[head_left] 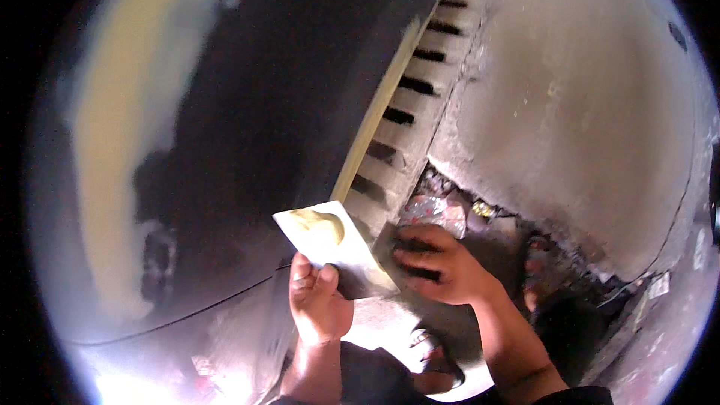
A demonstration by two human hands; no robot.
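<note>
My left hand [321, 301] grips the lower edge of a flat, pale, rectangular plate [355, 253], thumb on top. A yellowish, paste-like patch [319, 229] lies on the plate's upper part. Beside the plate's right edge is my right hand [441, 264], its fingers curled inward. Whether those fingers pinch a small tool I cannot make out. Beyond the plate and to the left stands a large dark panel [247, 127] with a broad, yellowish smeared band [112, 142]. A yellow strip [379, 109] runs along the panel's right edge.
Right of the panel runs a row of dark slots [417, 85] in a pale ledge. A large concrete slab [570, 112] fills the right side. Rubble and a crumpled clear wrapper [435, 212] lie in a broken gap. Below my hands is what looks like footwear [433, 364].
</note>
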